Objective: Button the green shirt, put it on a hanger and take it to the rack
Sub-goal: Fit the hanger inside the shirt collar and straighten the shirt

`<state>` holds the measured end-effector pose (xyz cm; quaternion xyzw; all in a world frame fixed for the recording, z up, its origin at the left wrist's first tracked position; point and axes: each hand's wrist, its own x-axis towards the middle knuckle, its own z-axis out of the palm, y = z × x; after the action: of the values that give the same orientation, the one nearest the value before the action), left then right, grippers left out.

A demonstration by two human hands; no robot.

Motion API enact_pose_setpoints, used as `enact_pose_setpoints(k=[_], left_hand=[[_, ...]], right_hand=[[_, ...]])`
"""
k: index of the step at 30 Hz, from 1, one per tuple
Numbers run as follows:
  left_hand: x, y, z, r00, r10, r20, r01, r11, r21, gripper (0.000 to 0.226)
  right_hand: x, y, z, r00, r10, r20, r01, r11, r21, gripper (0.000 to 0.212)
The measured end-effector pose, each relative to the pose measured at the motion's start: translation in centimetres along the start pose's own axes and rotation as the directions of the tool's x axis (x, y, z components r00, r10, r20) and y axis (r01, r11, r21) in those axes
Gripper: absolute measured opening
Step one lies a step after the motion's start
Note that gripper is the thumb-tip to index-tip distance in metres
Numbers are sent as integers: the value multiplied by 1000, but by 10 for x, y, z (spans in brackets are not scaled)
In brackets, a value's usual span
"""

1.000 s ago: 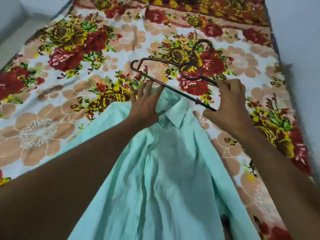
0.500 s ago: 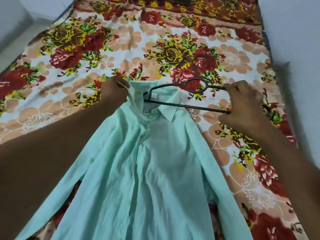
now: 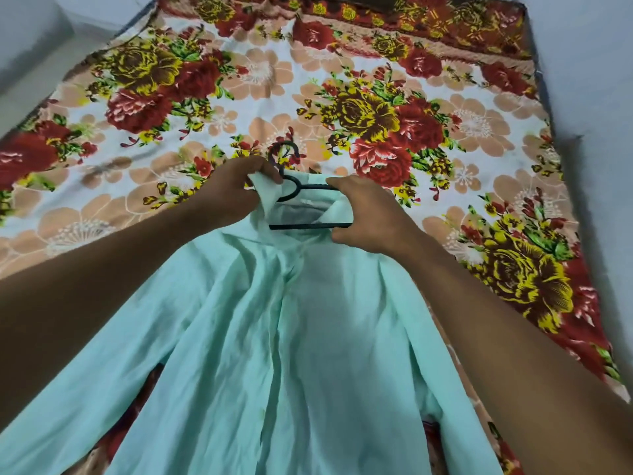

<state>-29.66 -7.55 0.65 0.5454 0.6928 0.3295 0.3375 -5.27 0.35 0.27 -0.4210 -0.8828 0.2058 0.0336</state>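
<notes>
Sliding hanger (image 3: 301,207) deeper into shirt (image 3: 274,337) collar, hands closer

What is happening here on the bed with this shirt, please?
A person is fitting a thin black hanger into the neck of a light green shirt that lies on a flowered bedsheet. The left hand pinches the collar; the right hand grips the shirt's other shoulder with the hanger. The hanger's hook sticks out above the collar, and its bar shows inside the neck opening.
</notes>
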Motion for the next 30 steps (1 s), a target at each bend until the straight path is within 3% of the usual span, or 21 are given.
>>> enact_pose_setpoints(k=[1, 3, 6, 8, 11, 14, 15, 17, 19, 20, 23, 26, 30], left_hand=[[-3, -2, -2, 999, 34, 4, -34, 998, 56, 62], [-8, 4, -4, 986, 162, -33, -162, 987, 7, 80], [-4, 17, 6, 919, 393, -12, -393, 919, 47, 71], [9, 13, 19, 925, 350, 152, -378, 891, 253, 70], [28, 4, 37, 962, 61, 266, -201, 816, 541, 66], [39, 0, 31, 960, 186, 208, -272, 793, 546, 27], [41, -1, 25, 957, 217, 194, -287, 815, 504, 21], [41, -5, 12, 945, 251, 210, -322, 828, 459, 18], [41, -11, 6, 925, 313, 217, -380, 796, 470, 16], [41, -13, 4, 917, 336, 214, -398, 782, 480, 16], [37, -19, 1, 895, 405, 188, -444, 770, 458, 18], [33, -21, -10, 843, 509, 175, -533, 740, 410, 24], [28, -20, -27, 748, 657, 95, -643, 681, 350, 17]], right_hand=[[0, 0, 3, 1000, -18, -4, 18, 1000, -8, 94], [0, -1, 10, 999, -41, -3, 41, 999, -6, 94], [3, 2, 13, 998, -58, 19, 56, 996, 66, 92], [8, 1, 8, 996, -92, 1, 91, 991, 102, 85], [10, -1, -3, 993, -114, -30, 117, 985, 128, 77], [8, 2, -10, 1000, -4, 7, 1, 943, 334, 69], [9, 3, -12, 997, 68, 35, -77, 868, 491, 60], [17, 9, -10, 967, 220, 125, -231, 566, 792, 30], [29, 24, -4, 929, 314, 196, -293, 299, 908, 19], [35, 31, -1, 924, 317, 213, -307, 285, 908, 22], [44, 47, 5, 955, 205, 213, -293, 548, 784, 25], [52, 49, 3, 967, -33, 254, -143, 755, 640, 37], [62, 35, 1, 836, -340, 431, 200, 920, 337, 47]])
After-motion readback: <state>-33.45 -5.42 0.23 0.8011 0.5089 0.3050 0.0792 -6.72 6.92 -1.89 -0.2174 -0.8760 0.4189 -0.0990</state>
